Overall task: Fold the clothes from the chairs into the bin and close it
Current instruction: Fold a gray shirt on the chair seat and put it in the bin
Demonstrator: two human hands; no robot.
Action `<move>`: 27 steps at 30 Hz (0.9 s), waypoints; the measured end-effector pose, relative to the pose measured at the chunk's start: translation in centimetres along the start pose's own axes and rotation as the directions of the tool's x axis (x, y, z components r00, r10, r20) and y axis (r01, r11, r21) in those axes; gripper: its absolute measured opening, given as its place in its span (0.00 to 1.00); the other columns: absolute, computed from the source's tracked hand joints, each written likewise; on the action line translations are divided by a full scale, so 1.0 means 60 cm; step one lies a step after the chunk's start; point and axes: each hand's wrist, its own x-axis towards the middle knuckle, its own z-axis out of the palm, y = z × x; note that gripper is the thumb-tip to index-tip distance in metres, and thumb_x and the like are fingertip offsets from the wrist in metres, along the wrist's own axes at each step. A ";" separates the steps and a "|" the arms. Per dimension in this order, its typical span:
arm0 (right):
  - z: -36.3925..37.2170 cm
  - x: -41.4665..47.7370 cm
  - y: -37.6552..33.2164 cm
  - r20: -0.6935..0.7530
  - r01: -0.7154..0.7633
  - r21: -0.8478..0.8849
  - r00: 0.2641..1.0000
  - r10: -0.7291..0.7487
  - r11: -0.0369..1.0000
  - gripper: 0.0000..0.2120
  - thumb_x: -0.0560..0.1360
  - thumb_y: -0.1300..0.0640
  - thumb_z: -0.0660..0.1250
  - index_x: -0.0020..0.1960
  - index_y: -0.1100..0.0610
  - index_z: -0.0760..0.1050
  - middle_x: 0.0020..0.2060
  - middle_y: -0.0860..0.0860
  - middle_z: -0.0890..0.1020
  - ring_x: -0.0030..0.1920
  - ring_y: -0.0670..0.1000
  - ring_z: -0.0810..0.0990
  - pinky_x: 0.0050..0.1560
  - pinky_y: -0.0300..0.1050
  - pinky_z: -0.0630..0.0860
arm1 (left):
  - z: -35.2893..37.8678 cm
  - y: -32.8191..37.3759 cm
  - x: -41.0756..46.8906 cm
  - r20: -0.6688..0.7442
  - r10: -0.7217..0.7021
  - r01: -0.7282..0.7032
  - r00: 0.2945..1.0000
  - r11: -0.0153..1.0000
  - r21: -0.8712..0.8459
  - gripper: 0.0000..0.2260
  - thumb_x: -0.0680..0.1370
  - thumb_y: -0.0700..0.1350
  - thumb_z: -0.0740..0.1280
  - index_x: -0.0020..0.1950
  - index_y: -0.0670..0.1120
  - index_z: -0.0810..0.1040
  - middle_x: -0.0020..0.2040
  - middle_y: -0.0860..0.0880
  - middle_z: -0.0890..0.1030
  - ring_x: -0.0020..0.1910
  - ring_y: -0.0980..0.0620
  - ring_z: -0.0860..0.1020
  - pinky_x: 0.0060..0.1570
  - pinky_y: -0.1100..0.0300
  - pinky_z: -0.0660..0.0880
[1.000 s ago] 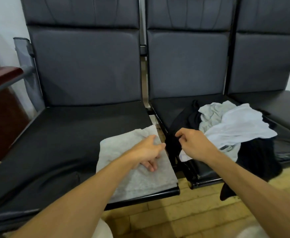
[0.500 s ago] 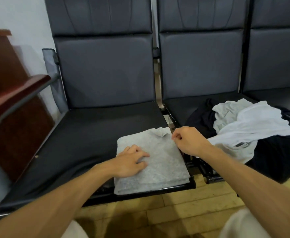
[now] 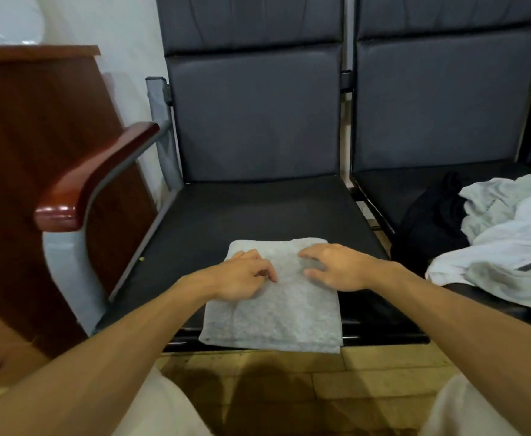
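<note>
Fingers (image 3: 265, 272) of the left hand (image 3: 242, 278) are loosely bent and close together, their tips resting on the folded grey cloth (image 3: 273, 319). Fingers (image 3: 313, 254) of the right hand (image 3: 341, 269) are spread and slightly bent, with the thumb held apart toward 6 o'clock. This hand lies on the same cloth, just at 3 o'clock of the left one. The two hands sit near each other but apart.

The cloth is a neat rectangle on the left chair seat (image 3: 242, 212), at the seat's 6 o'clock. Its near edge hangs slightly over the front rim.

At 3 o'clock of the cloth, on the next chair seat (image 3: 383, 190), lies an unfolded heap. It holds a black garment (image 3: 431, 225), a light grey garment (image 3: 490, 199) and a white garment (image 3: 509, 247) spread over them. A small dark tag (image 3: 529, 267) shows on the heap's near side; any writing on it is too small to read.

At 9 o'clock of the seat a glossy wooden armrest (image 3: 94, 174) curves forward. A dark wooden panel (image 3: 31, 136) stands beyond it. Yellowish wood floor (image 3: 368, 382) shows at 6 o'clock.
</note>
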 end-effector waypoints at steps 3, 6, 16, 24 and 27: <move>0.003 0.012 0.031 -0.034 -0.174 -0.004 0.984 0.174 0.985 0.26 0.80 0.53 0.60 0.76 0.57 0.59 0.75 0.54 0.62 0.74 0.54 0.61 0.74 0.47 0.59 | -0.005 -0.006 -0.005 -0.027 0.019 -0.020 0.999 0.998 -0.054 0.16 0.81 0.40 0.56 0.62 0.54 0.76 0.60 0.52 0.70 0.60 0.53 0.69 0.65 0.56 0.67; 0.000 0.011 0.038 -0.068 -0.259 -0.021 0.964 0.257 0.966 0.24 0.79 0.56 0.59 0.74 0.57 0.62 0.71 0.55 0.67 0.71 0.56 0.66 0.72 0.53 0.62 | -0.005 -0.010 -0.007 -0.111 0.001 -0.009 0.994 0.997 -0.078 0.15 0.81 0.39 0.57 0.64 0.52 0.75 0.58 0.53 0.72 0.57 0.54 0.73 0.60 0.58 0.71; -0.012 -0.015 0.014 -0.141 -0.354 -0.114 0.931 0.337 0.928 0.10 0.77 0.50 0.62 0.41 0.55 0.70 0.43 0.51 0.77 0.44 0.53 0.77 0.44 0.47 0.72 | -0.011 -0.051 -0.008 -0.155 -0.510 0.528 0.846 0.841 0.119 0.32 0.79 0.64 0.57 0.73 0.42 0.63 0.73 0.40 0.64 0.71 0.41 0.64 0.69 0.47 0.64; 0.012 -0.031 -0.032 0.021 -0.390 -0.141 0.918 0.396 0.910 0.24 0.78 0.35 0.55 0.52 0.56 0.73 0.53 0.52 0.78 0.58 0.54 0.75 0.66 0.53 0.62 | -0.003 -0.031 -0.025 -0.090 -0.501 0.434 0.861 0.816 -0.382 0.16 0.79 0.54 0.66 0.59 0.44 0.72 0.51 0.50 0.74 0.45 0.53 0.73 0.38 0.60 0.67; 0.009 -0.030 -0.040 0.057 -0.383 -0.003 0.922 0.383 0.924 0.17 0.80 0.44 0.58 0.42 0.56 0.70 0.49 0.52 0.76 0.51 0.54 0.75 0.56 0.48 0.67 | -0.003 -0.014 -0.027 -0.083 -0.524 0.380 0.848 0.709 -0.594 0.18 0.80 0.44 0.64 0.68 0.41 0.66 0.60 0.45 0.73 0.52 0.48 0.73 0.47 0.55 0.71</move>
